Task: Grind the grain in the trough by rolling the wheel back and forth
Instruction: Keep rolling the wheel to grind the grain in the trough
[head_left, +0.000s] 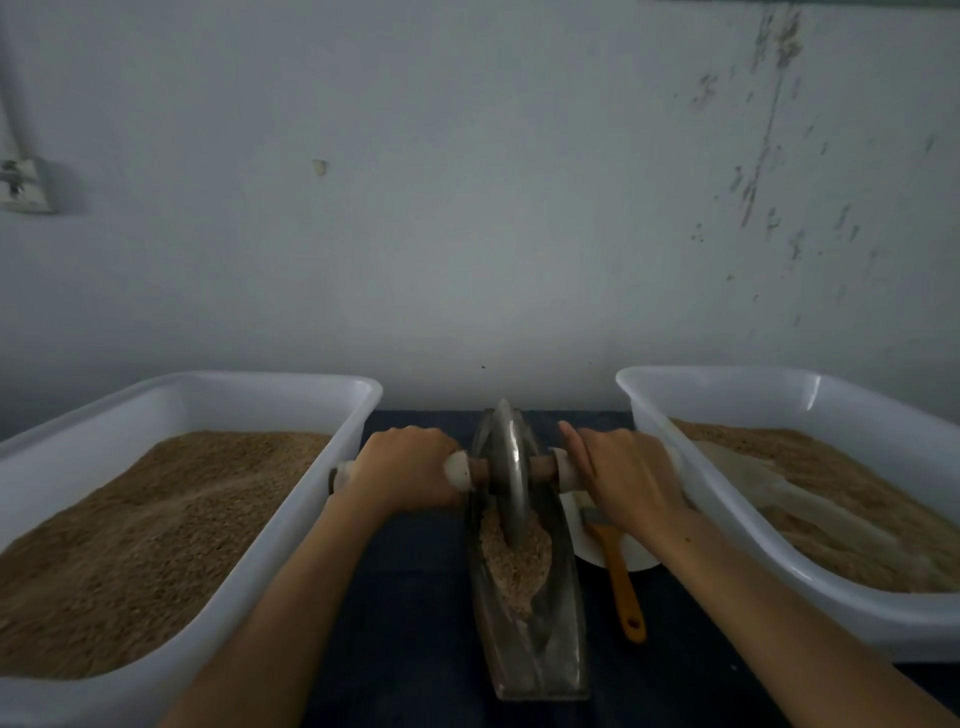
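A narrow metal trough (561, 644) runs away from me down the middle of the dark table. Crushed grain (511, 564) lies in its middle. A grey metal wheel (509, 467) stands upright in the far half of the trough, on an axle with pale handles. My left hand (405, 467) grips the left handle (340, 474), fingers curled over it. My right hand (623, 475) lies on the right handle (567, 470) with fingers stretched forward over it.
A white tub (291, 519) of brown grain sits at the left; a second white tub (675, 457) of grain with a clear scoop (779, 483) sits at the right. A white bowl (597, 545) and an orange-handled brush (626, 592) lie right of the trough. A wall stands close behind.
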